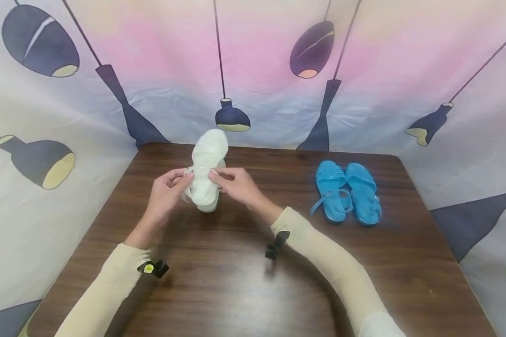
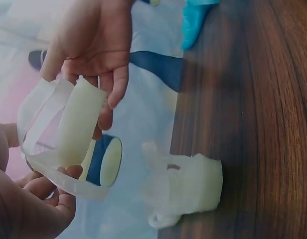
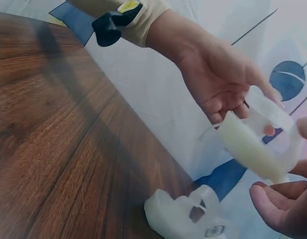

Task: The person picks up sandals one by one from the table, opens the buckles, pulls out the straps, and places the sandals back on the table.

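White and faintly see-through, the raised sandal (image 1: 201, 180) hangs above the desk (image 1: 232, 285), its left side pinched by the left hand (image 1: 168, 187) and its right side pinched by the right hand (image 1: 238, 185). From the head view I see little of the second white sandal (image 2: 206, 184), but my wrist views show it standing on the desk below. Some fingers are hidden behind the straps. My right wrist view crops the left hand. Blue sandals (image 1: 331, 187) rest farther right.
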{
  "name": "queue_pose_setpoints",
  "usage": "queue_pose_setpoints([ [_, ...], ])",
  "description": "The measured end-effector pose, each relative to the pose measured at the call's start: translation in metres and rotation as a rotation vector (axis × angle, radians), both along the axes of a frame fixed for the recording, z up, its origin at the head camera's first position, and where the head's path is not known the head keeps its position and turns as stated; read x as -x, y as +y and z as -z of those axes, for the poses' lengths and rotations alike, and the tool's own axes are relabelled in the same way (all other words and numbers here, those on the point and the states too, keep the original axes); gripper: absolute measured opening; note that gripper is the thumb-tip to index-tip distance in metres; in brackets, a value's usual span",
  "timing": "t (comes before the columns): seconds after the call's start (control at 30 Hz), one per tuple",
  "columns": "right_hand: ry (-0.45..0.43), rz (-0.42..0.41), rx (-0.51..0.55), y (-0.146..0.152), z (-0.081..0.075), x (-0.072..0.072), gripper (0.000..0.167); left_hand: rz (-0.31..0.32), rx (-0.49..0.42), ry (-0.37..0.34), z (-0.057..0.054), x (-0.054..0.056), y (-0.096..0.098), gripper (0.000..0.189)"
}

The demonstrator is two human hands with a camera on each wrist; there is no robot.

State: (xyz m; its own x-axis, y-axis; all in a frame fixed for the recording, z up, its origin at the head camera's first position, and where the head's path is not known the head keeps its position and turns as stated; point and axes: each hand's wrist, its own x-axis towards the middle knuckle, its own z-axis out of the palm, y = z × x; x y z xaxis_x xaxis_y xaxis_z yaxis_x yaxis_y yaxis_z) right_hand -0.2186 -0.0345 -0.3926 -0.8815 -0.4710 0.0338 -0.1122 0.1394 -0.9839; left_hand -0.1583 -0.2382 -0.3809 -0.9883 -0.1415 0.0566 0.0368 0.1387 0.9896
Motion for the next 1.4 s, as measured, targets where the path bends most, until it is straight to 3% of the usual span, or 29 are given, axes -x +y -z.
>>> queue_pose_setpoints([
  [0.23, -0.029, -0.024, 0.017, 0.039, 0.000, -0.002, 0.042, 0.119, 0.222, 0.047, 0.005, -0.003, 0.028, 0.045],
  [0.4, -0.052, -0.003, 0.011, 0.071, 0.006, -0.008, 0.042, 0.174, 0.300, 0.054, 0.012, -0.001, 0.052, 0.040],
  [0.8, -0.076, 0.043, -0.083, 0.127, 0.031, -0.030, 0.039, 0.294, 0.295, 0.032, 0.037, -0.005, 0.097, 0.038],
  [1.4, -0.179, 0.077, -0.096, 0.164, 0.070, -0.059, 0.040, 0.347, 0.276, -0.114, 0.074, -0.019, 0.132, 0.036],
])
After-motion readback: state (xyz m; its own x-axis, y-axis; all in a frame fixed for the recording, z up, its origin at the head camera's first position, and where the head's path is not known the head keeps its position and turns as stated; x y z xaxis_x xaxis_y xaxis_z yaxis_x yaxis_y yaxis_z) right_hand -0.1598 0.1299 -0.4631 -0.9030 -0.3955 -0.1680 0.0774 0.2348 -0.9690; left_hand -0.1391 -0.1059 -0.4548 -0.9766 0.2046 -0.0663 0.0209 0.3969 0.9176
